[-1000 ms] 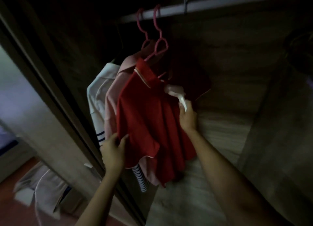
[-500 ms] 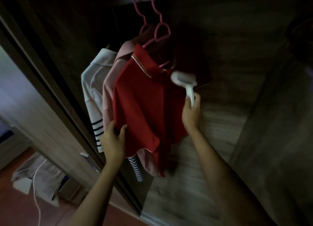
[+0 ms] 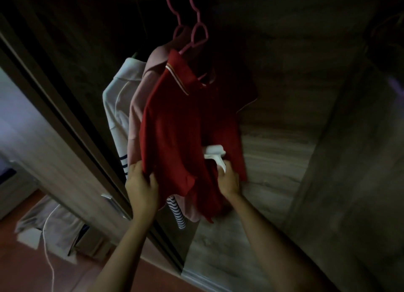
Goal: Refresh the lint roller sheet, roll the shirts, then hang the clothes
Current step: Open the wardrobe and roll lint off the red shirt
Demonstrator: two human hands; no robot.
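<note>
A red polo shirt [image 3: 175,125] hangs on a pink hanger [image 3: 197,32] inside a dark wardrobe. My left hand [image 3: 141,185] pinches the shirt's lower left edge and holds it taut. My right hand [image 3: 228,180] grips the white handle of a lint roller [image 3: 214,152], whose head lies against the lower front of the red shirt. Behind the red shirt hang a pink shirt [image 3: 140,99] on a second pink hanger [image 3: 177,27] and a white shirt [image 3: 118,94] with dark stripes.
The wardrobe's sliding door frame [image 3: 65,125] runs diagonally on the left. Its wooden back wall [image 3: 284,127] and side panel [image 3: 349,160] close in the right. On the floor at lower left lies grey cloth [image 3: 50,228] with a white cable [image 3: 47,248].
The lint roller has travelled down the red shirt from near the collar to its lower front. My left hand has kept its hold on the shirt's edge. The view tilted downward.
</note>
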